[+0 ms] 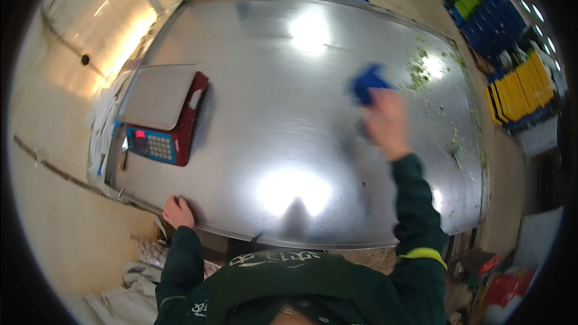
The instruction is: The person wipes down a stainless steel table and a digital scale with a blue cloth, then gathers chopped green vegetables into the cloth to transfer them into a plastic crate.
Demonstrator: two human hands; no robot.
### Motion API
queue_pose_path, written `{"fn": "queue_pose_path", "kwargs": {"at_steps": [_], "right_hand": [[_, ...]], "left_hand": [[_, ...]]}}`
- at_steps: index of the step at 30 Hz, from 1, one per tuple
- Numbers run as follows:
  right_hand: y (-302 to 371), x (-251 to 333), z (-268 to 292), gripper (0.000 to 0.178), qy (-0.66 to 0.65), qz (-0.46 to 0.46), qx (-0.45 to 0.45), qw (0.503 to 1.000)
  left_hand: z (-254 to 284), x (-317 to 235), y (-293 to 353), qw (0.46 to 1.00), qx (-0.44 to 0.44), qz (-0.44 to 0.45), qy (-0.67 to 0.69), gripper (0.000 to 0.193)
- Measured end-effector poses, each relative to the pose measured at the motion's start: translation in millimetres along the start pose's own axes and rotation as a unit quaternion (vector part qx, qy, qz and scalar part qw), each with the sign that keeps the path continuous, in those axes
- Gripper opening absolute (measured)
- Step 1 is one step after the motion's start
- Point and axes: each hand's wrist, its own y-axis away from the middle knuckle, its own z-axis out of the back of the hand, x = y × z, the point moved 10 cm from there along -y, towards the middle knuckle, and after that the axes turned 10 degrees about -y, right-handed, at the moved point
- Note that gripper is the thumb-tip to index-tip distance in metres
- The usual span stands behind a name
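Observation:
A metal-topped table [253,108] lies before me. In my right hand [386,121] is a blue cloth [368,84], bunched up and held over the right half of the tabletop; hand and cloth are blurred by motion. Green leaf scraps [417,71] are scattered just to the right of the cloth, and a longer green sprig [456,155] lies nearer to me. My left hand [179,213] rests on the table's near left edge with its fingers curled against the rim.
A red scale [191,117] with a flat metal pan [159,93] and a lit display stands on the table's left side. A pale wall [66,108] borders the left. Stacked blue crates [494,21] and yellow crates [522,87] stand beyond the right edge.

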Motion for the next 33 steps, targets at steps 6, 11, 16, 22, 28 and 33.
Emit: {"fn": "queue_pose_path", "kwargs": {"at_steps": [6, 11, 16, 22, 28, 33], "right_hand": [[37, 209, -253, 0.023, -0.147, 0.184, 0.329, 0.914], [83, 228, -317, 0.029, -0.242, 0.253, 0.215, 0.912], [-9, -37, -297, 0.035, 0.040, -0.066, 0.185, 0.980], [153, -322, -31, 0.037, 0.276, -0.497, 0.097, 0.817], [262, -340, 210, 0.040, 0.343, -0.317, -0.172, 0.867], [58, -137, 57, 0.040, 0.030, -0.265, -0.060, 0.962]], "left_hand": [[-15, -10, -5, 0.999, 0.038, -0.029, -0.006, 0.039], [-14, -6, -7, 0.999, 0.040, -0.025, -0.016, 0.038], [-9, -5, -5, 0.999, 0.048, -0.015, -0.018, 0.038], [2, -2, -1, 1.000, 0.012, -0.022, 0.001, 0.036], [-5, -18, -10, 0.998, -0.011, -0.050, -0.039, 0.037], [-5, -7, -1, 0.999, 0.023, -0.018, -0.025, 0.041]]}}
